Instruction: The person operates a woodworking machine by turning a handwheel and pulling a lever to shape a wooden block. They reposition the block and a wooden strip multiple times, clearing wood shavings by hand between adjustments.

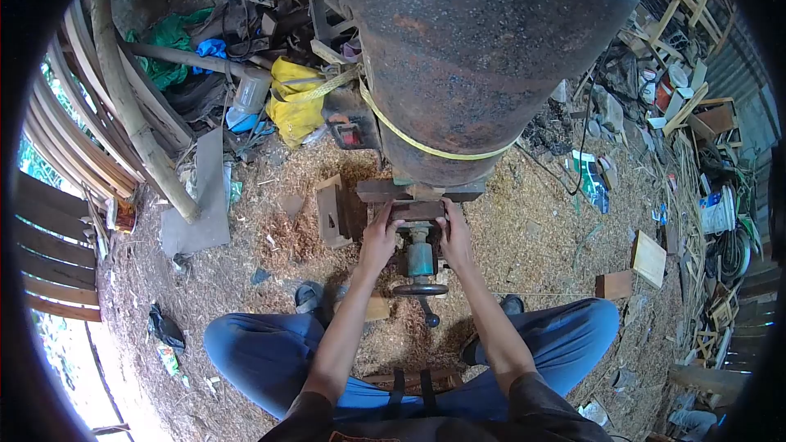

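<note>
A dark brown wooden block (416, 211) lies crosswise at the foot of a large rusty metal machine housing (467, 57). My left hand (378, 239) closes round the block's left end, its fingertips partly hidden. At the right end, my right hand (455, 235) grips the same block with thumb and fingers. Between my wrists is a green metal cylinder (420, 259) with a dark handwheel (420, 288) and a ball-ended crank handle (431, 319) below it. Behind the block runs a dark crossbar (381, 190), touching or very near it.
An upright wooden block with a slot (332, 213) stands to the left on the sawdust. A yellow strap (434, 150) circles the housing. Far left are a leaning pole (131, 98) and a yellow sack (295, 102); at right, wood blocks (648, 259) and piled scrap.
</note>
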The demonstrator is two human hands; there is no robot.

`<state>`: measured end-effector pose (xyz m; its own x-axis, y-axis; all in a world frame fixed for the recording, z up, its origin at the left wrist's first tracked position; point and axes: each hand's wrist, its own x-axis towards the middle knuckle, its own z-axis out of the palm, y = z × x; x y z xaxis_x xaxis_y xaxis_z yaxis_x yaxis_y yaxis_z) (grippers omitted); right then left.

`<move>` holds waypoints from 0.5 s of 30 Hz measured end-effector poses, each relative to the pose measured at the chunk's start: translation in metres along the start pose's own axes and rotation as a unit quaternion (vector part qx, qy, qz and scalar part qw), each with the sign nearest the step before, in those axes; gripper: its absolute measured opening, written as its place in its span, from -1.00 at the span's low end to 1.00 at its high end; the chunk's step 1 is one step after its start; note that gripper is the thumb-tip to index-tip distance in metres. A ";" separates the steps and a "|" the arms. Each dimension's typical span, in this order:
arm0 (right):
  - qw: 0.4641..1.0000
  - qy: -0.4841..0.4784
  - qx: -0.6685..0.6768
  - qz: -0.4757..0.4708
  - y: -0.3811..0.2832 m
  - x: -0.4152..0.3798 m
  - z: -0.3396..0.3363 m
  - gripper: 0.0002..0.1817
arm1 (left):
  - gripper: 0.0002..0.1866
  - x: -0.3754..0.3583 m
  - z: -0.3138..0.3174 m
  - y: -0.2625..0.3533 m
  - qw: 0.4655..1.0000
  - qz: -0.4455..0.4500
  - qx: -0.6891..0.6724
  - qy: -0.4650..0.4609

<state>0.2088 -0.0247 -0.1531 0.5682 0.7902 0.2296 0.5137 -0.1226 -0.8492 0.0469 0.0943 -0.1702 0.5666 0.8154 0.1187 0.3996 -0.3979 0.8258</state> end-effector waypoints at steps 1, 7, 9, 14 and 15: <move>1.000 0.004 -0.005 -0.004 0.003 0.000 0.000 -0.55 | -0.46 0.000 0.001 -0.001 1.000 -0.003 -0.008 -0.002; 1.000 0.013 -0.011 -0.015 0.002 -0.002 -0.001 -0.57 | -0.45 0.000 -0.001 0.006 1.000 0.024 0.019 0.004; 1.000 0.009 -0.008 -0.005 0.001 0.003 -0.004 -0.58 | -0.46 0.001 -0.001 0.011 0.999 0.026 0.016 0.012; 1.000 0.014 0.006 -0.008 0.001 0.001 -0.002 -0.59 | -0.46 0.001 -0.008 0.016 1.000 0.021 0.009 0.000; 1.000 0.015 0.005 -0.010 0.001 0.002 -0.003 -0.59 | -0.43 0.002 -0.008 0.014 1.000 0.013 -0.026 -0.009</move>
<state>0.2119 -0.0248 -0.1521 0.5772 0.7740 0.2605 0.5192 -0.1016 -0.8486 0.0481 0.0939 -0.1543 0.5904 0.7964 0.1312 0.3463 -0.3967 0.8501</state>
